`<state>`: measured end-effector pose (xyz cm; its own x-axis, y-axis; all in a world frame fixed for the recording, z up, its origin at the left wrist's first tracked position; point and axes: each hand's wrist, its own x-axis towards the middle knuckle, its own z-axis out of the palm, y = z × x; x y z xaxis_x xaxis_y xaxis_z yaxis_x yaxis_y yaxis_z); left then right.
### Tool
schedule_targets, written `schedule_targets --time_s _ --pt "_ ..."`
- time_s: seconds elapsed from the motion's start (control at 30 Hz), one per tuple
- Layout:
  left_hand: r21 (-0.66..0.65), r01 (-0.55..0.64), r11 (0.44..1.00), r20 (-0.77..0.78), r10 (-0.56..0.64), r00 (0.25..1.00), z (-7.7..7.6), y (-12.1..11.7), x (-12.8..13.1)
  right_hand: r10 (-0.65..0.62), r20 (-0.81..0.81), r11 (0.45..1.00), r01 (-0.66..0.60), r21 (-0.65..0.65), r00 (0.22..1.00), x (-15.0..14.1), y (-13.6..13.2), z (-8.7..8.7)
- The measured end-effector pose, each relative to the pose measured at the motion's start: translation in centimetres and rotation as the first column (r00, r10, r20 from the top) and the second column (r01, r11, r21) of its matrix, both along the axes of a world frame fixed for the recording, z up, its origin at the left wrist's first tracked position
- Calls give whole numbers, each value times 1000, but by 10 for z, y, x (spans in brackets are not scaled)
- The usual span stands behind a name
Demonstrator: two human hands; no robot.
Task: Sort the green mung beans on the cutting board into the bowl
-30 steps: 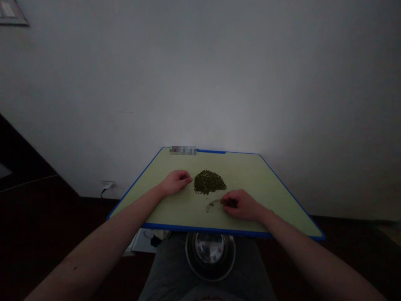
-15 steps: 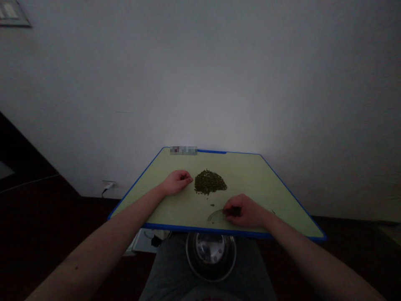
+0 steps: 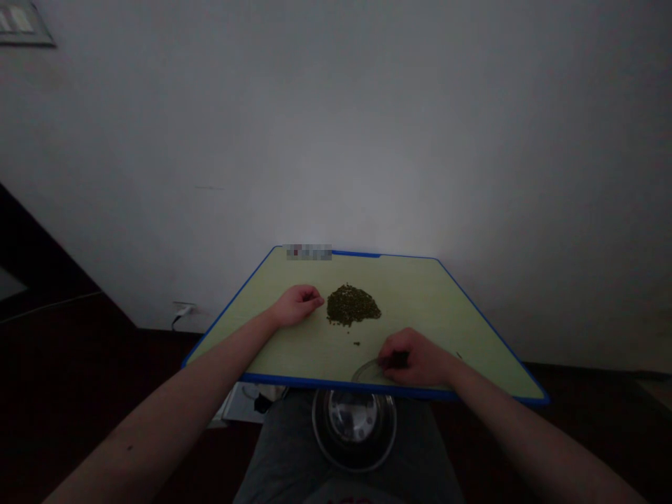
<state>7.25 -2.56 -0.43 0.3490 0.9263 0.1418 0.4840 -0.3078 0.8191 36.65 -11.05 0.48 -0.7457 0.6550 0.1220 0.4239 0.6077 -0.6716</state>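
Observation:
A heap of small dark green-brown grains (image 3: 353, 305) lies on the pale yellow tabletop. My left hand (image 3: 298, 305) rests just left of it, fingers curled in and thumb close to them, with nothing visible in it. Close to the near edge, my right hand (image 3: 412, 357) is closed on a thin, clear curved piece (image 3: 366, 367); its kind is unclear, and the fingers cover part of it. A few loose grains (image 3: 357, 344) sit between the heap and the near edge.
The table (image 3: 252, 280) has a blue rim and stands against a pale wall (image 3: 336, 140). Below its near edge, a round metal bowl (image 3: 316, 427) rests on my lap. A plug (image 3: 183, 310) sits in a wall socket at the left.
My right hand has shifted slightly right and toward me, drawing the clear curved piece to the near edge. A speck near that edge no longer shows. My left hand stays put.

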Motion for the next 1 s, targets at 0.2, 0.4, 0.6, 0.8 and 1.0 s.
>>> schedule_targets --time_s 0.2,0.4,0.6,0.8,1.0 --pt "-20 -5 1000 5 5 1000 -1 1 0 1 14 1000 -1 -5 1000 0 2 -1" --pt "-19 9 1000 16 -9 1000 -1 0 0 -122 -14 990 123 76 992 -1 5 -2" --pt "-26 1 1000 11 -1 1000 1 -1 1 -55 6 998 55 37 998 0 4 -2" --pt "-37 -1 999 11 1 1000 1 -1 1 -7 4 1000 6 8 1000 3 3 0" --pt "-22 -1 1000 24 1 1000 0 -1 1 -6 19 1000 6 -7 1000 4 2 0"
